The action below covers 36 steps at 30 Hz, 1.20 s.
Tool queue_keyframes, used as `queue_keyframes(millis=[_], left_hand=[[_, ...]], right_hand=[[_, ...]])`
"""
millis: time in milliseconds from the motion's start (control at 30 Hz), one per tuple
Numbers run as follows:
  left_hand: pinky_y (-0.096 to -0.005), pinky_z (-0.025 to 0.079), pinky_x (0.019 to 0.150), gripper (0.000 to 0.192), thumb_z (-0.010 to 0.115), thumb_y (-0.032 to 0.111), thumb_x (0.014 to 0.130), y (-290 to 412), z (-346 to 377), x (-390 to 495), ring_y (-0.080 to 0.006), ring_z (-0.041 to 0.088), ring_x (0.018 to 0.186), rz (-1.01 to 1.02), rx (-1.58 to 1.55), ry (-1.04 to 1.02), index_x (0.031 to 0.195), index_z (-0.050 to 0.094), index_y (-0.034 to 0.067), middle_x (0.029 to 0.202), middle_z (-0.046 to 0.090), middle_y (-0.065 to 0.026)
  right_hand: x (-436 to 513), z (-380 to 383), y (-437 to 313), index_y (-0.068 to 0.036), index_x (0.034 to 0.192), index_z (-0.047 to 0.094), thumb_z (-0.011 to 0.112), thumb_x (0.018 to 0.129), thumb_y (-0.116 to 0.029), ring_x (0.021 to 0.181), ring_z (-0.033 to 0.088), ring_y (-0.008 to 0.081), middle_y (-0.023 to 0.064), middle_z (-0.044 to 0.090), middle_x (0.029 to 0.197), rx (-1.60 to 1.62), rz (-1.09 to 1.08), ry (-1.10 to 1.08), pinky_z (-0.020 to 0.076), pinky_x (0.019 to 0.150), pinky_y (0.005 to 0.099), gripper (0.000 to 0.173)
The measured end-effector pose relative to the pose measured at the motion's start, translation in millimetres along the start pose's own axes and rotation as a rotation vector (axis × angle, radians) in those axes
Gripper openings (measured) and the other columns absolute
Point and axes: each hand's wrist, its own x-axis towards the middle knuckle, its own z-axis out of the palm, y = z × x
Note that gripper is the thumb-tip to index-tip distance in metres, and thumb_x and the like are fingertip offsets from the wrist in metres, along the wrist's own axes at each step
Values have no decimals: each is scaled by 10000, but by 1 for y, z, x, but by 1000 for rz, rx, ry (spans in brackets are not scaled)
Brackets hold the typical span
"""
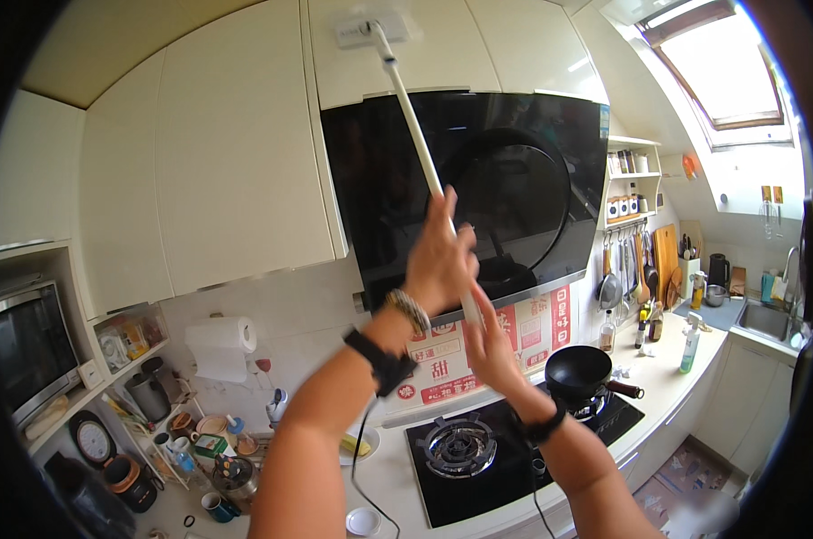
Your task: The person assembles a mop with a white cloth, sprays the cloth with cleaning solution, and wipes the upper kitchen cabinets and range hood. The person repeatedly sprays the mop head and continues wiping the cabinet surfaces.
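A flat white mop head [371,29] lies against a cream upper cabinet door [440,60] above the black range hood [514,195]. Its long white pole [416,131] slants down in front of the hood. My left hand [441,259], with a beaded bracelet and a black band at the wrist, is wrapped round the pole, slightly blurred. Lower down, my right hand [490,347] holds the pole near its lower end, the fingers pointing up along it. A black band is on that wrist too.
Below my arms is a black gas hob [447,498] with a black wok [578,372] on its right burner. Jars, cups and a kettle crowd the left counter. A spray bottle [690,343] and sink [764,322] are at right; utensils hang beside the hood.
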Motion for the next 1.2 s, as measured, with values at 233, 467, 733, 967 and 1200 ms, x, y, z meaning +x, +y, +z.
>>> queue_keyframes(millis=[233,467,733,967,1200], left_hand=[[-456,310,1108,146,626,91,754,73,23,-76,-461,203,1390,8,-148,-120,858,614,-11,1489,187,-309],[-408,329,1100,81,584,103,772,-15,18,130,-423,238,1385,65,3,42,839,621,74,1490,222,-271],[-429,282,1121,76,581,96,772,27,70,121,-468,259,1357,75,-18,89,827,606,48,1470,247,-292],[-454,297,1117,136,601,48,702,143,116,-17,-465,219,1381,-17,-241,-66,828,634,9,1489,212,-279],[-405,328,1093,89,621,109,736,77,108,124,-430,294,1352,119,-41,110,809,613,58,1449,283,-300]], right_hand=[[-113,-19,26,-148,1489,181,358,977,-77,509,444,64,-14,443,588,0,179,-6,393,508,226,546],[93,-55,-37,-248,1471,247,397,961,-179,638,618,270,187,610,737,-41,169,59,485,630,376,536],[83,-107,17,-211,1474,242,397,967,-168,615,595,253,164,594,724,-83,28,37,477,621,385,532],[-92,-133,84,-136,1480,202,379,962,-90,543,479,126,45,498,664,-11,163,-16,409,534,280,549],[59,-155,40,-227,1488,202,369,983,-147,474,434,105,12,438,595,35,22,38,388,464,261,538]])
